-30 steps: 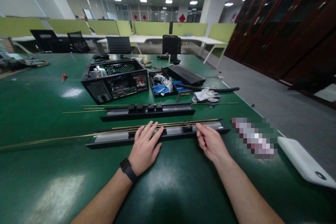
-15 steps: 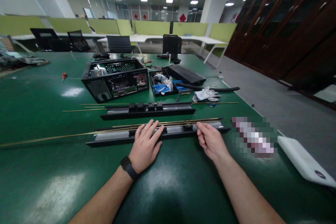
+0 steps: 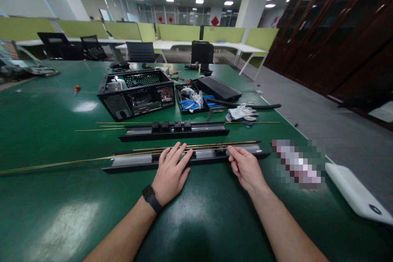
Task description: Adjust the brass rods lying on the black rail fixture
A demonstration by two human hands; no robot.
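Note:
A long black rail with a pale channel point(image 3: 205, 154) lies across the table in front of me, black blocks sitting in it. Thin brass-coloured rods point(image 3: 76, 161) run along its top and stick out far to the left. My left hand point(image 3: 172, 174), a black watch on its wrist, rests palm down over the rail with fingers spread across rods and blocks, partly hiding them. At the right-hand black block point(image 3: 220, 150), my right hand point(image 3: 245, 167) has thumb and forefinger pinched together; what sits between the fingertips is too small to name.
Behind lies a second black rail point(image 3: 175, 133) with several black blocks and thin rods. Farther back stand an open computer case point(image 3: 138, 96), a tray of gloves point(image 3: 192, 100), a black panel point(image 3: 219, 88) and loose gloves point(image 3: 242, 112). A white device point(image 3: 353, 190) lies at the right edge.
My right hand's pinched fingertips have shifted slightly left along the rail, towards the right-hand block. My left hand stays in place on the rail. The view has tilted a little.

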